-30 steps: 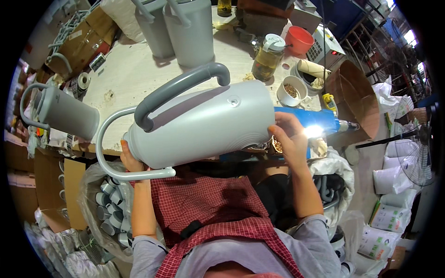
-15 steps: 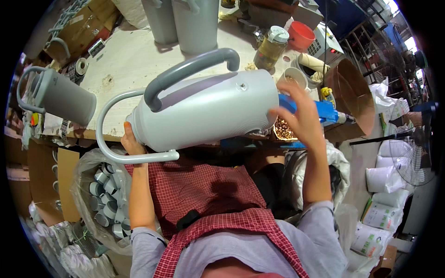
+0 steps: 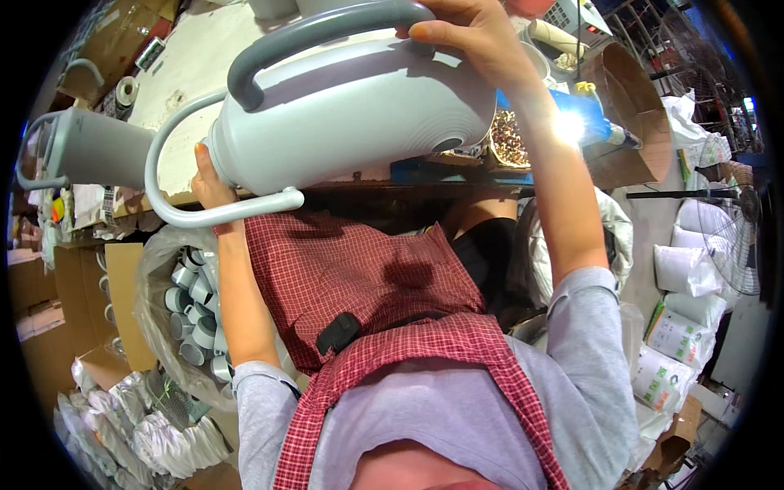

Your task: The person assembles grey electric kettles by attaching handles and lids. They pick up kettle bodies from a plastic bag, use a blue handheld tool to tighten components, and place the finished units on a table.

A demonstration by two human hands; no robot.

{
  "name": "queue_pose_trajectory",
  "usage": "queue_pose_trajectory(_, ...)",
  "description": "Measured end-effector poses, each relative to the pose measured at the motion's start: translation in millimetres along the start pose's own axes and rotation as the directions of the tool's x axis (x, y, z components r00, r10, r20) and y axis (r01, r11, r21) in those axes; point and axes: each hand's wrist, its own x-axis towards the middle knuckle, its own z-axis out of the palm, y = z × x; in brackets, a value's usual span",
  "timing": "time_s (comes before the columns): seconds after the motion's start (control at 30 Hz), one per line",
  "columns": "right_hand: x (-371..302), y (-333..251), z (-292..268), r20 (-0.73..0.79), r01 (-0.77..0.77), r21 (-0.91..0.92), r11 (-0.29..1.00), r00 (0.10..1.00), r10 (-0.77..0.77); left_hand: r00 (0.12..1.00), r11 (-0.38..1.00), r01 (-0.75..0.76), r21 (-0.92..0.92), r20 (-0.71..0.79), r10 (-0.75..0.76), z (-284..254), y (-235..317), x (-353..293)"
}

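Note:
A silver-grey thermos jug body (image 3: 351, 122) lies on its side above the near edge of the table, its neck to the left and base to the right. It has a dark grey curved handle (image 3: 318, 34) on top and a pale grey loop handle (image 3: 167, 155) at the neck. My left hand (image 3: 214, 181) is closed around the neck end, thumb up, with its fingers hidden beneath. With thumb and fingers, my right hand (image 3: 469, 37) grips the far right end of the dark handle. Below my right forearm sits a blue tool (image 3: 600, 126) with a bright glare on it.
A container of small brass-coloured parts (image 3: 508, 139) sits by the table edge. Another grey jug (image 3: 110, 147) stands at left. Below it, a plastic bag (image 3: 159, 318) holds several grey cup-like parts. A cardboard box (image 3: 633, 106) and a fan (image 3: 727, 229) are on the right.
My right hand has moved from beside the base up onto the right end of the dark handle. The jug sits higher in view, its base turned more toward me. A bright glare has appeared by the blue tool.

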Motion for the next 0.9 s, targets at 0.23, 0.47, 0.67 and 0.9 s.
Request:
queue_pose_trajectory(0.23,-3.9,-5.6,7.6,0.01,0.071,-0.209,0.975,0.997,-0.071,0.997,0.998,-0.059,-0.023,-0.052,0.057,-1.6,-5.1,-1.5)
queue_pose_trajectory(0.47,-23.4,-11.5,11.0,-0.13,0.076,-0.498,0.864,0.978,-0.161,0.998,1.0,0.003,-0.002,-0.068,-0.003,9.2,3.8,-14.1)
queue_pose_trajectory(0.67,-14.3,14.7,20.2,-0.185,0.149,-0.593,0.792,0.931,-0.314,0.876,0.776,-0.482,0.406,0.225,0.427,-43.3,-54.2,16.5)
queue_pose_trajectory(0.9,-21.0,20.6,15.5,-0.193,0.058,-0.682,0.729,0.947,-0.256,0.991,0.962,0.133,-0.236,0.063,-0.122,25.7,14.1,-34.4)
